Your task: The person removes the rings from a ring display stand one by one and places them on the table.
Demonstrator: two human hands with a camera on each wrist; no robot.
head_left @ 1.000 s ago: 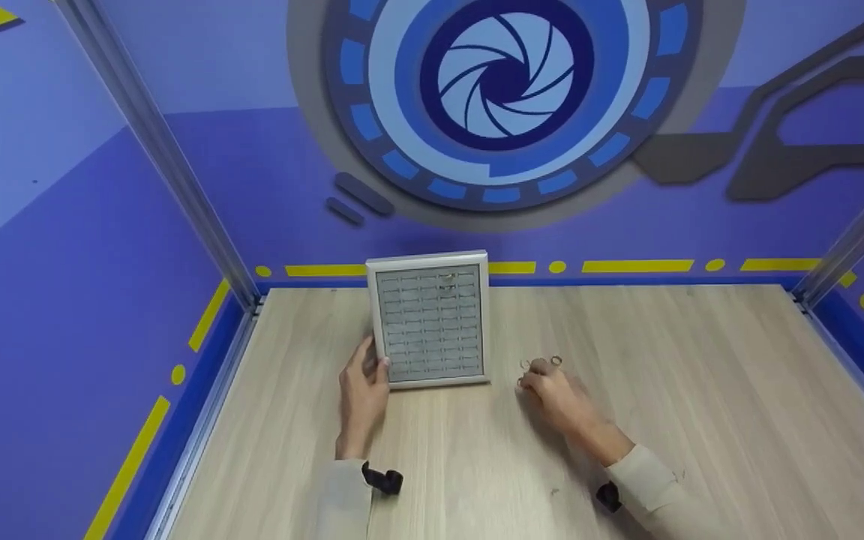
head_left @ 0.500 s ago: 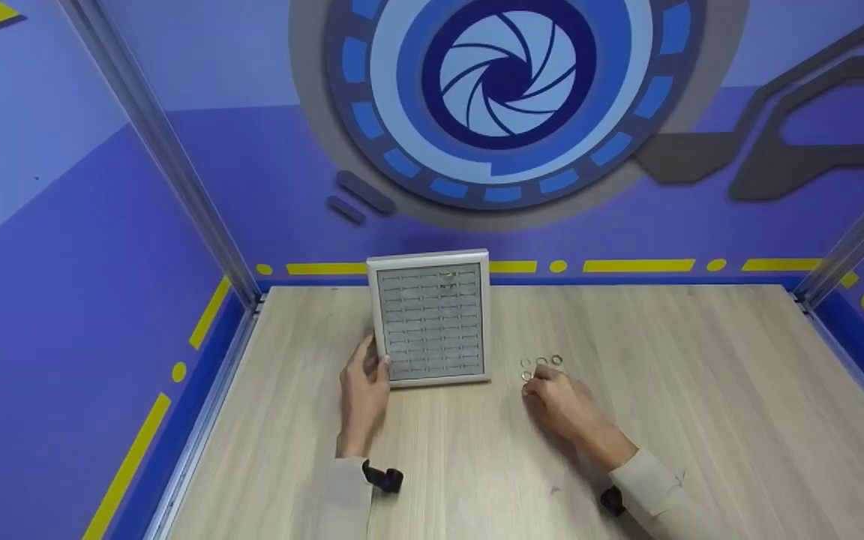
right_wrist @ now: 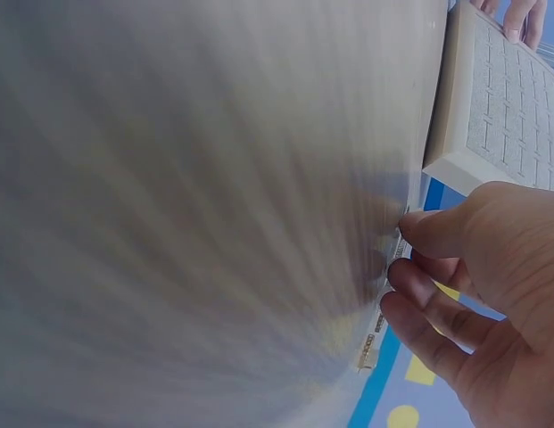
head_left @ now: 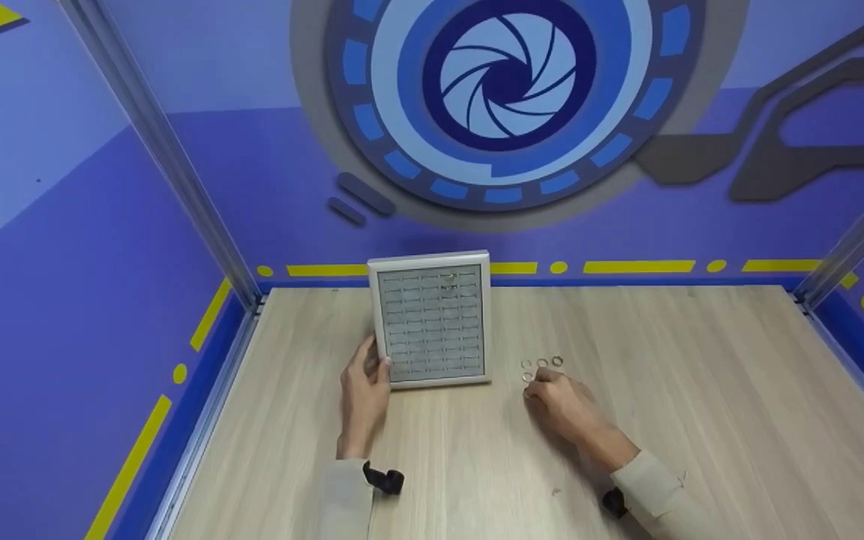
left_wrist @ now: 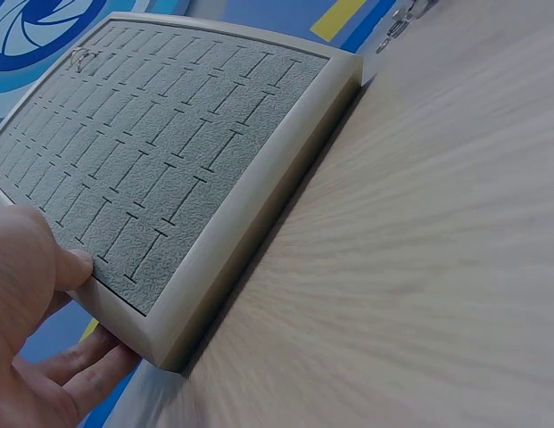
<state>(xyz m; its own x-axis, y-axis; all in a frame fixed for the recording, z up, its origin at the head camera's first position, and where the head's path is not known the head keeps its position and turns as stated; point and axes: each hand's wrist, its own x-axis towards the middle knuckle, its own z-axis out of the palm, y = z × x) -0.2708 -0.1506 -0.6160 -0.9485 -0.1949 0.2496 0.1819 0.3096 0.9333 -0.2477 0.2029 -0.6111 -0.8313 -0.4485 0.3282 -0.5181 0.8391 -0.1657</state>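
Observation:
A ring display tray (head_left: 432,262), pale-framed with a grey slotted insert, stands tilted upright on the table. My left hand (head_left: 364,394) grips its lower left edge; in the left wrist view the thumb (left_wrist: 76,266) lies on the front and the other fingers go behind. Two rings (head_left: 448,288) sit in slots near the tray's top right. My right hand (head_left: 568,411) is at the table right of the tray, thumb and forefinger pinching a ring (head_left: 527,394) that they mostly cover. Several more rings (head_left: 557,361) lie just beyond these fingertips.
The wooden table (head_left: 297,337) ends at a blue patterned back wall (head_left: 252,187), close behind the tray. Metal posts (head_left: 177,165) stand at the corners. A black wrist camera (head_left: 385,480) sits on the left sleeve, another (head_left: 613,502) on the right.
My right hand has shifted slightly toward me and to the right, uncovering rings that it hid earlier; in the last half second it barely moves. My left hand and the tray stay put.

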